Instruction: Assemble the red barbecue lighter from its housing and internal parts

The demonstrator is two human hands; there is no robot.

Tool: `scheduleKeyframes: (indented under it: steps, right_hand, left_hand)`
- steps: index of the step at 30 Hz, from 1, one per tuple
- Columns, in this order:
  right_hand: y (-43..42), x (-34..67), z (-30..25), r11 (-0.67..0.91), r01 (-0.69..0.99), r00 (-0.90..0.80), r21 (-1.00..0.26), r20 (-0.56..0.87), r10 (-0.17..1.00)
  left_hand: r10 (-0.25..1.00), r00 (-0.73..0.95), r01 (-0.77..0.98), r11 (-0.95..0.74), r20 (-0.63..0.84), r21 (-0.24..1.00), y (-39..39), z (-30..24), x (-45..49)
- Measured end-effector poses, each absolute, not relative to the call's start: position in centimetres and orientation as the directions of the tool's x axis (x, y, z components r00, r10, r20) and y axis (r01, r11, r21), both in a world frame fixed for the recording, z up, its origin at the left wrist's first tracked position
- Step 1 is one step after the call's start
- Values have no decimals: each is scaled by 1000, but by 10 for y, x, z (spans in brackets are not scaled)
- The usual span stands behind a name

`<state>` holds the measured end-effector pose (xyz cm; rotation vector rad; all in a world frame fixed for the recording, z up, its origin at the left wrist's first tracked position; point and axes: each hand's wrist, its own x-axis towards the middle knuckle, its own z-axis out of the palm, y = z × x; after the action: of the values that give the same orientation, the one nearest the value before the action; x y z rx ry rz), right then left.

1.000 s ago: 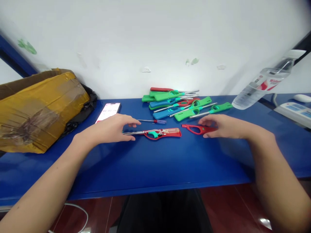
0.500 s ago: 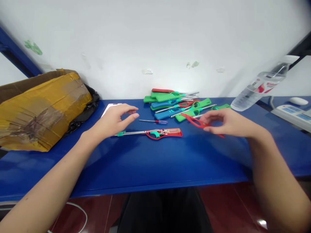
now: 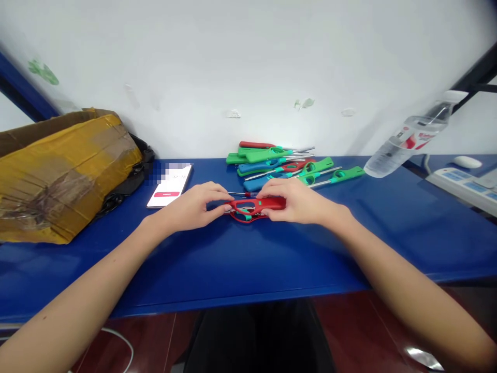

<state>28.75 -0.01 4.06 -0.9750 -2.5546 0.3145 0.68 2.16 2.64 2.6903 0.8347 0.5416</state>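
Note:
Between my two hands is a red lighter casing half [image 3: 274, 203], held just over the opened red gas lighter [image 3: 248, 218] on the blue table. My right hand [image 3: 297, 201] grips the casing half at its wide end, thumb below and fingers above. At the narrow end, my left hand [image 3: 202, 206] pinches it between thumb and fingers. A green trigger shows through the casing's loop. Right behind lies a screwdriver [image 3: 237, 194], its handle mostly hidden by my right hand and the casing.
A pile of green, blue and red lighters [image 3: 272, 155] lies against the wall. A phone [image 3: 171, 185] is left of my left hand. On the left stands a taped cardboard box [image 3: 66, 181]; a water bottle [image 3: 407, 140] and a power strip [image 3: 466, 186] are at right.
My right hand has brought the red casing half leftward over the opened lighter. My left hand has moved slightly right and closed on its other end. The phone is now more exposed.

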Motion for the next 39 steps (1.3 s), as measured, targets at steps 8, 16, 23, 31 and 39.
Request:
scheduleKeyframes:
  steps: [8, 16, 23, 31, 39]
  right_hand:
    - [3, 289, 26, 750, 542, -714, -380, 263, 649]
    - [4, 289, 20, 737, 569, -704, -365, 247, 666]
    - [6, 289, 18, 728, 565, -706, -388, 229, 670]
    - [5, 289, 19, 719, 558, -707, -414, 217, 673]
    - [5, 291, 18, 740, 528, -710, -418, 260, 654]
  left_hand:
    - [571, 791, 469, -796, 218, 382, 23, 27, 4]
    - [564, 812, 476, -788, 148, 389, 24, 27, 3]
    - [577, 802, 485, -779, 152, 398, 24, 25, 7]
    - [607, 784, 505, -747, 132, 432, 25, 23, 8]
    - [637, 765, 544, -717, 95, 435, 25, 22, 7]
